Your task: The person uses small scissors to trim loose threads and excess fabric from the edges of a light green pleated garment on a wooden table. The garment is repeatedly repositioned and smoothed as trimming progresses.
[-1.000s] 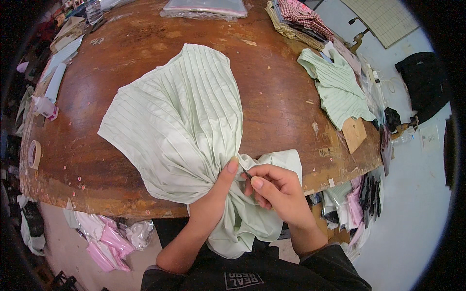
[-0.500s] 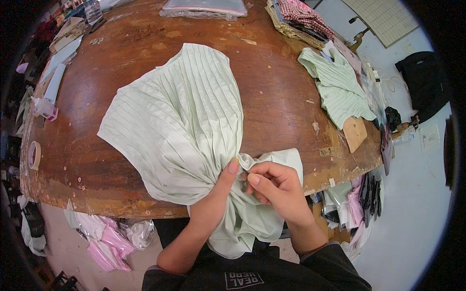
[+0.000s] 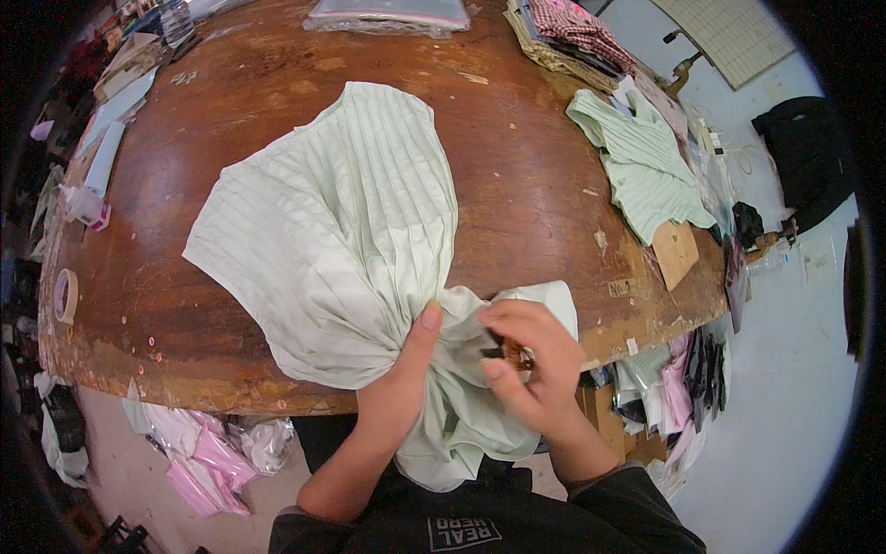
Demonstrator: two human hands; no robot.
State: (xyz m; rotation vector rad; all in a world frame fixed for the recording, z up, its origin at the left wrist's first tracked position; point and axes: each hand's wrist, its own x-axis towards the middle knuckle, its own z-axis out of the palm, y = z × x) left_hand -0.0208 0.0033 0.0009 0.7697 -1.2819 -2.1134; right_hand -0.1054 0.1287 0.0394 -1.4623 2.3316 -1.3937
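A pale green pleated garment [image 3: 332, 212] lies across the near part of the table, its middle bunched into gathers and its lower end hanging over the edge toward me. My left hand [image 3: 406, 365] grips those gathers, thumb on top and the other fingers hidden under the cloth. Just to the right, my right hand [image 3: 544, 365] holds a pair of small thread snips [image 3: 517, 355], with dark blades and an amber-brown part showing between thumb and curled fingers. The blades point left, over the cloth; whether they touch it I cannot tell.
The worn wooden table [image 3: 526, 185] carries a second pale green garment [image 3: 646, 166] at right, beside a wooden piece [image 3: 675, 254]. Folded checked cloths [image 3: 577, 42] and clear plastic bags [image 3: 388, 15] lie far back. A tape roll [image 3: 65, 295] and white bottle [image 3: 86, 206] sit left.
My right hand has drawn slightly right and its fingers have spread, bringing the snips into view. My left hand has shifted slightly left, still gripping the garment.
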